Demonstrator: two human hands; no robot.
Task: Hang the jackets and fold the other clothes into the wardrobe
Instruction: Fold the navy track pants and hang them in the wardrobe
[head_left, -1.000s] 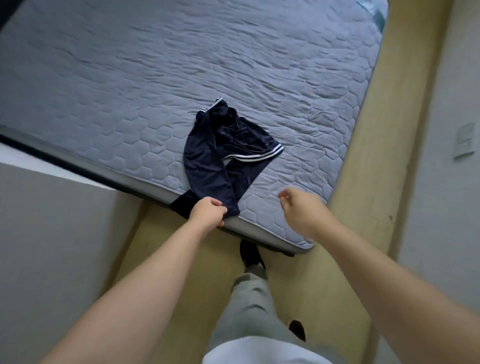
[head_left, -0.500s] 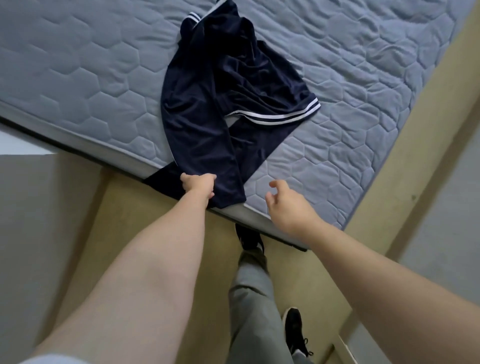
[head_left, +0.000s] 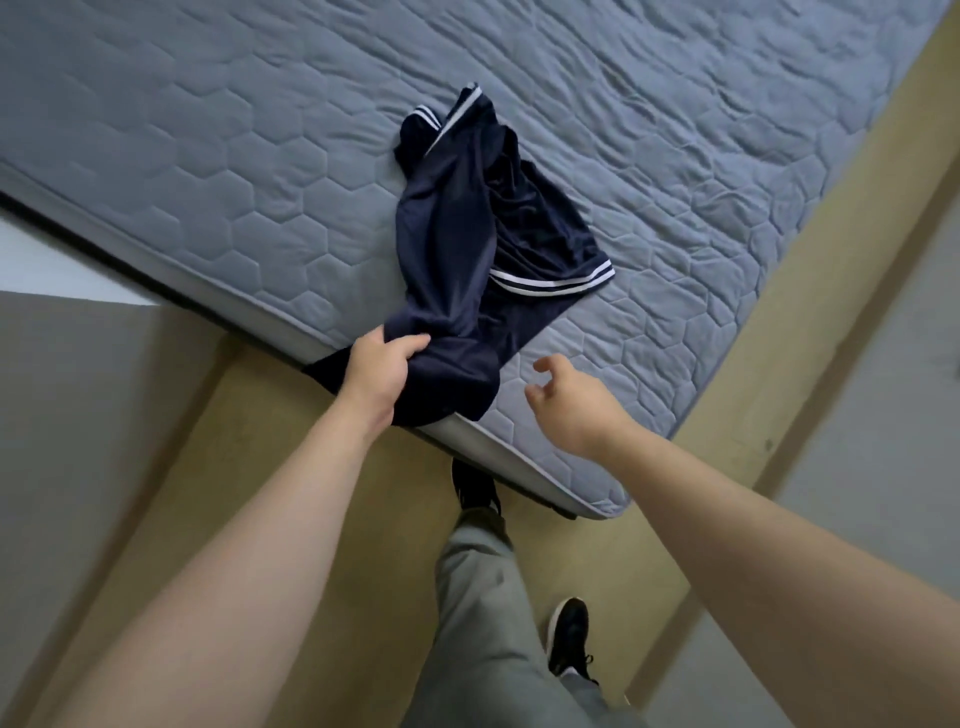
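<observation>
A person's left hand (head_left: 382, 371) bunches the near end of a navy garment (head_left: 457, 249) (white-striped trim) lying at the mattress (head_left: 208, 171) edge, seemingly gathering it for folding. The right hand (head_left: 569, 402) hovers beside it, fingers loosely curled, holding nothing.

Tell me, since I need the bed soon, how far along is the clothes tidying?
Done: nothing that shows here; no wardrobe is in view. In hand: the left hand grips the near end of a crumpled navy garment at the mattress edge, while the right hand hovers open beside it. Left: this garment is not yet folded or put away.
</observation>
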